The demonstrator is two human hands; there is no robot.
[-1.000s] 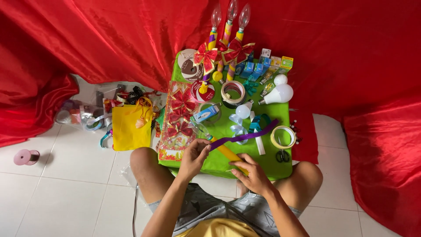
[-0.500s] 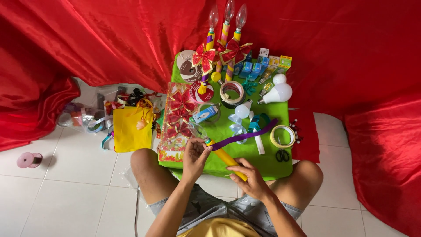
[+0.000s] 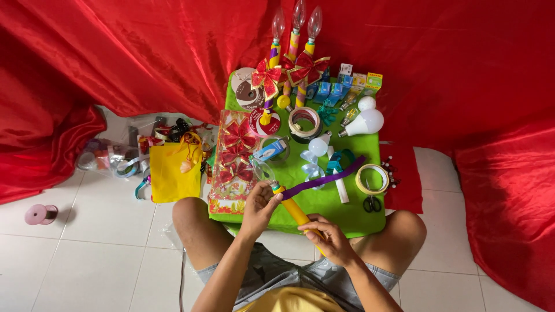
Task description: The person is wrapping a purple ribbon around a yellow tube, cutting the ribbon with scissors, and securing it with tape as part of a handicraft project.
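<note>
- Pink ribbon spool [image 3: 40,214]: lay on the white floor tiles, far left.
- Yellow paper gift bag [image 3: 173,172]: lay flat beside the low green table [image 3: 347,211].
- Left hand [image 3: 261,203]: pinched a purple satin ribbon [image 3: 324,180] against the top of a yellow candle-shaped lamp stick [image 3: 293,209].
- Right hand [image 3: 328,237]: gripped the stick's lower end, above the lap.
- Roll of pale tape [image 3: 372,178]: lay on the table, right.

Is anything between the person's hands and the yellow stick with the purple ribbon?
Nothing visible. The left hand pinches the yellow stick near its bulb end, where the purple ribbon meets it; the right hand holds its lower end. Both touch it directly.
</note>
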